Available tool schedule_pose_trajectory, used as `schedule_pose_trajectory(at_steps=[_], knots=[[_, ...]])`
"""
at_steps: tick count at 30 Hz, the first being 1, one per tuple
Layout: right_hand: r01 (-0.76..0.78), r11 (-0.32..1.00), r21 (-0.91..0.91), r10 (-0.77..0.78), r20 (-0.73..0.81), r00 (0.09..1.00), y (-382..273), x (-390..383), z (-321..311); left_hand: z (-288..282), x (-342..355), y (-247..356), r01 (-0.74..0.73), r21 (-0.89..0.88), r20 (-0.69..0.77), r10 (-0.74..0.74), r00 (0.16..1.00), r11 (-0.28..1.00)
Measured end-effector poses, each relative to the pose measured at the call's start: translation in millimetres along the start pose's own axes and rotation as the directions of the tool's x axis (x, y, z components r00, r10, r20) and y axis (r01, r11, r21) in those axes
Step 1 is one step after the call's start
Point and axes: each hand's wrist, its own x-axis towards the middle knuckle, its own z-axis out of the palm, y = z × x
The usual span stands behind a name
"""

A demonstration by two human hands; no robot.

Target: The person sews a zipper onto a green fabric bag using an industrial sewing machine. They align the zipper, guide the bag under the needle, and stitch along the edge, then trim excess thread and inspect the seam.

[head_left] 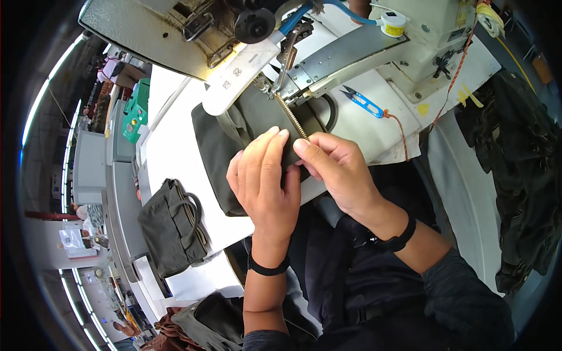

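A dark olive fabric bag (213,155) lies on the white table under the needle area (270,89) of a sewing machine. A zipper (288,115) with brass-coloured teeth runs along the bag's edge from the needle toward me. At its near end my right hand (342,172) is closed, thumb and forefinger pinching the zipper. My left hand (264,190) rests on the fabric just left of it, fingers stretched out and pressing down. Between the two hands, part of the fabric edge is hidden.
Blue thread snips (364,103) on an orange cord lie right of the bag. The machine's metal bed (345,61) extends to the upper right. A second olive bag (175,228) with handles sits at the table's left. Dark bags (518,175) hang at the right.
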Motion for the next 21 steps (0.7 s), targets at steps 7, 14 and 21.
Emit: schedule_pose_trajectory(at_steps=[7, 14, 21], knots=[[0.047, 0.998, 0.03, -0.046, -0.017, 0.999, 4.6, -0.4, 2.7, 2.7, -2.8, -5.6, -0.04, 0.02, 0.015, 0.04, 0.999, 0.999], [0.057, 0.998, -0.039, -0.057, -0.006, 0.998, 4.8, -0.5, -0.7, 6.8, -4.6, 1.8, 0.025, 0.054, 0.029, -0.027, 0.999, 0.998], [0.089, 0.99, -0.111, -0.089, -0.001, 0.996, -0.7, 2.6, -1.2, 11.2, -5.8, 3.2, 0.114, -0.115, 0.034, -0.111, 0.993, 0.987]])
